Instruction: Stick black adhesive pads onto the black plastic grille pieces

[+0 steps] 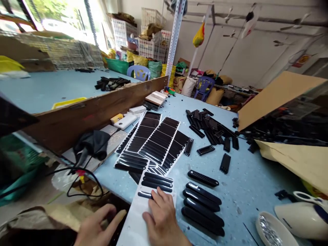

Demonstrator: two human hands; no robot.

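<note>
A white backing sheet (pixel 135 218) with glossy black adhesive strips (pixel 156 184) lies at the table's near edge. Resting on it is my right hand (pixel 162 213), fingers stretched forward, the tips at the end of the lowest black strip (pixel 145 194). My left hand (pixel 98 225) hovers left of the sheet, thumb and fingers apart, with nothing visible between them. To the right lie several long black rounded pieces (pixel 202 215) side by side. Just above them is a black piece with a textured face (pixel 203 178).
More sheets of black strips (pixel 161 140) overlap further back. A pile of black plastic parts (pixel 205 124) lies beyond. At right are a white dish of small shiny pieces (pixel 269 229), a white mug-like container (pixel 302 218) and brown paper (pixel 294 164). A wooden divider (pixel 102 112) edges the left.
</note>
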